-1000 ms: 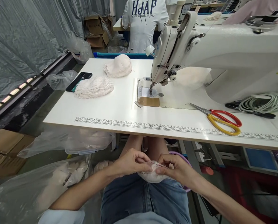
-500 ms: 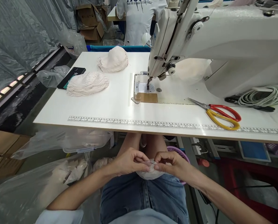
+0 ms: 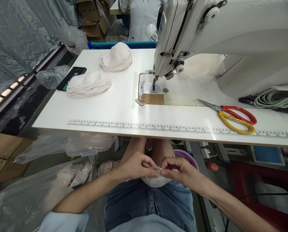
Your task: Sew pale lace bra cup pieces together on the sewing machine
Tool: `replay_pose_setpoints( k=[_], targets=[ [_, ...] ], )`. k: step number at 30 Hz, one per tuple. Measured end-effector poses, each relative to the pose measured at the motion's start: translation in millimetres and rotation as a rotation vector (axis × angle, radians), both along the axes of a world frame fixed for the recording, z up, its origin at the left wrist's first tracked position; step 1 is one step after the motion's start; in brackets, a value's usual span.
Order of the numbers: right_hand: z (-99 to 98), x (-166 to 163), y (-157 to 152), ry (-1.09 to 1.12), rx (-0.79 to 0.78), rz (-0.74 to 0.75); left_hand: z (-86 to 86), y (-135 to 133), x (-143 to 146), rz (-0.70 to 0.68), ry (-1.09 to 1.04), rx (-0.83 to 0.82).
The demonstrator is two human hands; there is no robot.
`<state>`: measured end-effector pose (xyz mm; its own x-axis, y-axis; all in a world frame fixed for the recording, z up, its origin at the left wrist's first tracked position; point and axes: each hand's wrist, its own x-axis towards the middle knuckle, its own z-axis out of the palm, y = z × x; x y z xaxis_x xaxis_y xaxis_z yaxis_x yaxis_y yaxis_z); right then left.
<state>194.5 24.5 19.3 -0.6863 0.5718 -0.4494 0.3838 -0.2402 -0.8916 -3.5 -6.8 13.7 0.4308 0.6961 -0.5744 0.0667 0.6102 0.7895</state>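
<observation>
Above my lap, both hands hold a pale, rounded fabric piece (image 3: 155,182). My left hand (image 3: 139,167) pinches its upper edge between thumb and curled fingers. Close beside it, my right hand (image 3: 177,170) pinches the same edge, the fingertips of the two hands nearly meeting. A small thin greyish strip or fold shows between the fingertips; what it is cannot be made out. The fabric's lower part hangs rounded below my fingers, over my jeans (image 3: 148,203).
On the white table (image 3: 110,111) stand a sewing machine (image 3: 173,42), red-and-yellow scissors (image 3: 235,117), a lace-edged fabric stack (image 3: 89,84), another fabric stack (image 3: 117,57) and a dark phone (image 3: 72,77). Plastic bags (image 3: 49,183) lie at left. A person (image 3: 144,22) sits beyond.
My left thumb and fingers have shifted slightly right along the fabric edge, closer to my right fingertips. The view has tilted a little; both hands keep hold of the fabric.
</observation>
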Motion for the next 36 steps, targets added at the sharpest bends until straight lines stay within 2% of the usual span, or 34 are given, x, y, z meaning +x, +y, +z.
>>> replay_pose_setpoints(
  k=[9,23,25,28,30,32,34,36],
  targets=[
    [-1.4,2,2,0.069,-0.082,-0.032,-5.3,3,1,0.033,-0.037,-0.115],
    [-8.1,1,0,0.025,-0.013,-0.018,-2.9,6,5,0.022,-0.059,-0.152],
    [-6.5,0,-1,0.003,0.035,-0.007,-3.5,7,8,0.041,-0.059,-0.153],
    [7.5,11,7,-0.081,0.225,0.034,-4.0,8,10,0.070,-0.048,-0.151],
    [21.8,31,24,-0.171,0.451,0.012,-3.7,9,10,0.060,-0.055,-0.160],
    [33.3,60,47,-0.277,0.782,-0.111,-3.4,11,9,0.049,-0.059,-0.179],
    [37.4,90,73,-0.520,1.165,-0.233,-3.5,12,9,0.051,-0.055,-0.209],
    [34.5,115,94,-0.758,1.421,-0.266,-3.8,12,10,0.062,-0.050,-0.239]
  ],
)
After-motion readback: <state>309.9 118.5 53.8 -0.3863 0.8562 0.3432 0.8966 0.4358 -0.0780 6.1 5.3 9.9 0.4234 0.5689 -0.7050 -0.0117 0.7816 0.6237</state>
